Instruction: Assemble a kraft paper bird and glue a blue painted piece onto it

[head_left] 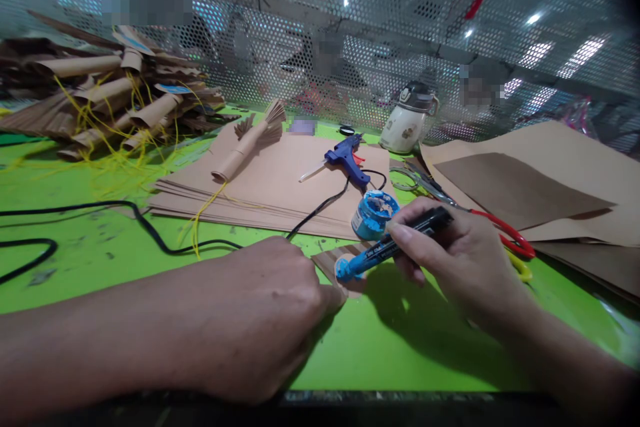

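Green table: lying under jar
Mesh: rising behind jar
Right hand: gripping marker
Left hand: touching paper, grip hidden

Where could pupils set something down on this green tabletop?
Bare green tabletop shows between the left hand and right hand, toward the front, and between the left forearm and black cord. Crowded behind: glue gun on brown paper sheets, blue paint jar, heaped pleated paper.

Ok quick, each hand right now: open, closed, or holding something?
Left hand: fingertip at the edge of a blue-daubed paper piece; open or closed can't be told.
Right hand: closed, holding a black marker.
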Available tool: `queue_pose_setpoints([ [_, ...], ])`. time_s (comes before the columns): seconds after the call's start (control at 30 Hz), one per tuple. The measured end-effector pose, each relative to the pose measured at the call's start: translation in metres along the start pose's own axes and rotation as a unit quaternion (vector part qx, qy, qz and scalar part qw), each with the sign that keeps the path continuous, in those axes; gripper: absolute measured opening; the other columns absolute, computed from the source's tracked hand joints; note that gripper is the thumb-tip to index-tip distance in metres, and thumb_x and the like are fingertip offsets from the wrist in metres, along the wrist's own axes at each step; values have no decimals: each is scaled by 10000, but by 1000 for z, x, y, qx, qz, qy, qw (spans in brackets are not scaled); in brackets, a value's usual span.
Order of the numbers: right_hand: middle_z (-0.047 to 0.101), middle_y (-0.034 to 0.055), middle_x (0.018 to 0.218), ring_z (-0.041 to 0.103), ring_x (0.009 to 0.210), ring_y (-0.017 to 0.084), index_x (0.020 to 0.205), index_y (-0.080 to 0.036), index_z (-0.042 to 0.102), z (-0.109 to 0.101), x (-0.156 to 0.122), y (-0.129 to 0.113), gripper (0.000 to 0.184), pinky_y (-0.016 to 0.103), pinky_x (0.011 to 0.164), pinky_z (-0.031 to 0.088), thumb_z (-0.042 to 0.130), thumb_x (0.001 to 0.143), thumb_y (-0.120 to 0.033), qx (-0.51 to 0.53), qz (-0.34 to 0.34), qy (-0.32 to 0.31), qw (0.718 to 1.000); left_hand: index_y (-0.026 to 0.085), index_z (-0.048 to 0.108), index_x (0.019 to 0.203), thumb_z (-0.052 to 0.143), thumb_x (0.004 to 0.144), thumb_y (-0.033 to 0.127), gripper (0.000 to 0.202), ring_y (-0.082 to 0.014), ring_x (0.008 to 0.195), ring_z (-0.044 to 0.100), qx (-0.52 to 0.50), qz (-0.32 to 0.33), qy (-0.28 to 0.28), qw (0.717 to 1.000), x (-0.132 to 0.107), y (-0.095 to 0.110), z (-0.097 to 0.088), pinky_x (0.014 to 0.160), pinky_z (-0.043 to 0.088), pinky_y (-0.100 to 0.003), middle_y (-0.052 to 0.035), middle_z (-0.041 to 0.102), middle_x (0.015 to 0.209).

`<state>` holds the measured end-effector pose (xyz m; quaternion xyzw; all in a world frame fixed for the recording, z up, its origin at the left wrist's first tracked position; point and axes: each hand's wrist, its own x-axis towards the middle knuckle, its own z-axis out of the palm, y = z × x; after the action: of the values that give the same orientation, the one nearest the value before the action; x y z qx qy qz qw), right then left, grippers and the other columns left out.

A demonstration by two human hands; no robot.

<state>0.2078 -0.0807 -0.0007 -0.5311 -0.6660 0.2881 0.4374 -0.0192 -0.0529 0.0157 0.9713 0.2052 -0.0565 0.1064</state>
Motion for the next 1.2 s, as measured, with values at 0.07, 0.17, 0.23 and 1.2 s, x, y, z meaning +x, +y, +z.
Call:
queue_pose_setpoints([
  [0.07,592,-44,518,531,438,101,790,-197,631,0,0,-2,169,224,474,437,664,900,-322,-17,-4,-16,1000,196,653,891,589,739,62,212,-147,512,551,3,4,-2,1000,0,0,-1,454,346,-270,-6,635,689],
  [0.17,592,-41,528,532,444,103,802,-195,634,-1,0,-2,164,232,486,447,660,900,-324,-36,-7,-26,999,191,648,881,601,739,63,197,-138,520,553,3,5,-6,1000,1,0,-3,455,357,-253,-8,644,706],
  [0.23,583,-40,520,526,440,105,795,-194,631,-1,0,-2,173,235,483,446,653,902,-329,-39,-7,-23,999,190,648,886,596,737,55,208,-135,514,548,0,3,-1,1000,0,0,-2,453,353,-248,-9,646,702],
  [1.2,583,-42,484,505,412,106,808,-191,600,2,4,3,206,225,439,420,663,900,-364,27,41,-7,999,211,669,1048,578,758,69,335,-151,495,561,15,7,2,1000,0,1,-3,431,334,-266,4,638,658],
])
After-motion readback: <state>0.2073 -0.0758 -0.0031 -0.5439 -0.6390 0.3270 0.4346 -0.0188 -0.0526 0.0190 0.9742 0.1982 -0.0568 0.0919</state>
